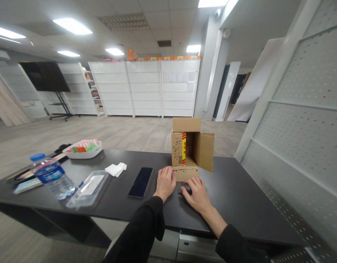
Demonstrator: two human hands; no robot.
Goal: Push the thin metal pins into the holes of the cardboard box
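On black tabletop [228,191], left to right:

– Water bottle [52,177], blue cap, leaning in view.
– White basket [84,155], near the far edge, with colourful contents.
– Clear plastic case [88,190], closed, white label inside.
– White tissue [116,169], crumpled, just beyond the case.
– Phone [141,182], dark screen up, just left of the hands.
– Left hand [166,182], palm down, fingers close together, fingertips at the near left corner of the box; whether pinching, impossible to tell.
– Dark ribbed piece [180,187], small, between the hands, beside the right thumb; too small to identify.
– Cardboard box [192,150], straight ahead of both hands, opening toward the wearer and taller than wide; depth axis unclear. Yellow-and-red tape [184,149] running upright; lower flap [187,174] folded down toward the hands.
– Right hand [197,193], fingers bent over the near edge of the flap, thumb held apart; grip on the ribbed piece uncertain. Left hand nearer the box body.
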